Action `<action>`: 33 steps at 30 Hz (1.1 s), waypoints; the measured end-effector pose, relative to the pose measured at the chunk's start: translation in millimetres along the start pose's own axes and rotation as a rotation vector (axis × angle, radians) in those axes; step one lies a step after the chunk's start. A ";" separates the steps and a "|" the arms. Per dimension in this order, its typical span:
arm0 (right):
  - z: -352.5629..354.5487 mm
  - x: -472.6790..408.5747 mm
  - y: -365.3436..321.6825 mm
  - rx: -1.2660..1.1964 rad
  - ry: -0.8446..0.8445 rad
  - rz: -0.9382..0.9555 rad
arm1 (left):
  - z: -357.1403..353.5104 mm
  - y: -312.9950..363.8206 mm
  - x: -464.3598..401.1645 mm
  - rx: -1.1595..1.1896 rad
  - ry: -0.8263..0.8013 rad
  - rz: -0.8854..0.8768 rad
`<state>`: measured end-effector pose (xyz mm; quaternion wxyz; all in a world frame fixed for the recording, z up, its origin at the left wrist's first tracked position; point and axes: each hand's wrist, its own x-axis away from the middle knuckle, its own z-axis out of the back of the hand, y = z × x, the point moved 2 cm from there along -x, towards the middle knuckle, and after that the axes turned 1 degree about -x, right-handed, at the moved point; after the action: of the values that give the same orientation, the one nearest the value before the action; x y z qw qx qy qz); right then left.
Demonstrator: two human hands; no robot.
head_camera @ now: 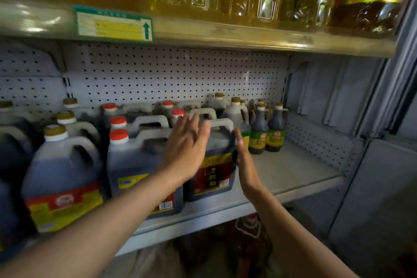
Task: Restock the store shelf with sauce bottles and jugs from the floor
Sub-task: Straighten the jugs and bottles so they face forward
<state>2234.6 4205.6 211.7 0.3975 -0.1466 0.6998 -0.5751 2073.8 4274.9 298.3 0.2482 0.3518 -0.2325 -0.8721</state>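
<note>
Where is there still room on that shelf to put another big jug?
The bare shelf board on the right is free, between the dark jug that both hands flank and the side wall, in front of the small green-label bottles. Left of that jug it is crowded: jugs stand packed in rows back to the pegboard.

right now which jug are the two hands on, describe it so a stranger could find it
On the middle shelf under the cooking oil row, find the front line of dark jugs. It is the rightmost one, between the left hand and right hand, and alone has a dark red label with a black panel.
</note>
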 end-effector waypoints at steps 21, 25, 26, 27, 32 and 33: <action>25.0 67.1 68.1 0.273 -0.155 -0.030 | -130.4 -19.2 98.1 0.118 0.074 0.458; 23.6 65.0 74.0 0.230 -0.175 -0.061 | -138.7 -18.0 93.5 0.129 0.109 0.501; 22.8 64.3 73.2 0.218 -0.180 -0.062 | -140.7 -17.9 92.4 0.141 0.115 0.517; 21.8 63.1 72.6 0.209 -0.180 -0.062 | -143.0 -18.6 90.7 0.157 0.121 0.541; 21.1 61.3 72.8 0.193 -0.174 -0.048 | -155.5 -26.5 87.1 0.202 0.154 0.571; 20.8 61.1 73.0 0.194 -0.168 -0.043 | -157.4 -27.9 87.4 0.203 0.165 0.566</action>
<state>2229.0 4172.4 120.3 0.4546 -0.1700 0.6021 -0.6340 2126.0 4207.8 137.1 0.4629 0.3655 -0.3863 -0.7092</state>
